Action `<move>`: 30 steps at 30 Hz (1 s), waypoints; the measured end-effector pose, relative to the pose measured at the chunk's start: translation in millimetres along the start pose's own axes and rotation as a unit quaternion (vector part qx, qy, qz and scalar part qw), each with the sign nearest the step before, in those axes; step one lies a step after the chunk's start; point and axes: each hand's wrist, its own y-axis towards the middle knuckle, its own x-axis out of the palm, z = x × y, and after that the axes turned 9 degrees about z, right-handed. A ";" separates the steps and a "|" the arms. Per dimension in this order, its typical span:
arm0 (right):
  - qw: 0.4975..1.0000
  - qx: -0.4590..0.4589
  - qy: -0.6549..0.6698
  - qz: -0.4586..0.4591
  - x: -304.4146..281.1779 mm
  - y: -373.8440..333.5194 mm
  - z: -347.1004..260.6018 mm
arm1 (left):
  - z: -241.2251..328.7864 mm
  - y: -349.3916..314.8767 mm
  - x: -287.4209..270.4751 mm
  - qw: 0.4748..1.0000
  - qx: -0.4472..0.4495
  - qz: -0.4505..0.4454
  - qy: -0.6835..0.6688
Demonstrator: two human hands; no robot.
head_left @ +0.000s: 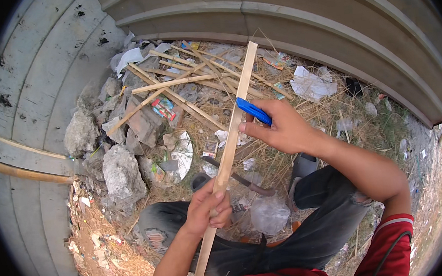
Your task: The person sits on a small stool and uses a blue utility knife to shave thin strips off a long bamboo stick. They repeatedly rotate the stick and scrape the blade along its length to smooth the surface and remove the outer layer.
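Observation:
A long, pale split-bamboo strip [234, 125] slants from my lap up toward the metal wall. My left hand [209, 207] is wrapped round its lower part, above my thigh. In my right hand [279, 124] is a blue utility knife [253, 111], pinched between thumb and fingers. The knife's front end lies against the strip at its upper half; its blade cannot be made out. On the ground under the strip lies a curved sickle-like tool [239, 175] with a dark blade and a brown handle.
Several bamboo strips [175, 82] lie in a loose pile ahead. Rough grey rocks [122, 171] stand at the left, beside a pale panel wall [31, 101]. A corrugated metal wall [294, 7] closes the far side. White plastic litter [312, 83] and dry grass cover the ground.

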 end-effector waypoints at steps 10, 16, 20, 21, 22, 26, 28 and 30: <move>0.960 -0.124 -0.237 -0.081 31.2 -36.6 -8.3 | -5.2 -0.8 -1.4 0.994 0.007 0.094 0.061; 0.935 -0.108 -0.336 0.015 9.9 -9.2 20.3 | -9.0 0.6 1.8 0.993 -0.019 0.085 0.083; 0.931 -0.074 -0.351 0.062 -9.3 3.2 28.6 | -12.7 -5.4 2.3 0.991 -0.031 0.087 0.093; 0.938 -0.054 -0.335 0.069 -11.2 4.6 34.8 | -15.0 -7.7 0.7 0.991 -0.035 0.085 0.095; 0.936 -0.043 -0.341 0.081 -18.3 7.8 38.9 | -17.5 -9.9 -2.2 0.992 -0.039 0.074 0.098; 0.925 -0.046 -0.353 0.130 -29.4 9.6 55.4 | -22.7 -16.4 -12.9 0.992 -0.047 0.051 0.108; 0.926 -0.034 -0.353 0.132 -27.7 10.7 58.1 | -24.1 -17.6 -13.1 0.991 -0.042 0.051 0.113; 0.926 -0.012 -0.352 0.139 -28.2 12.4 64.6 | -24.6 -19.7 -12.1 0.991 -0.035 0.056 0.121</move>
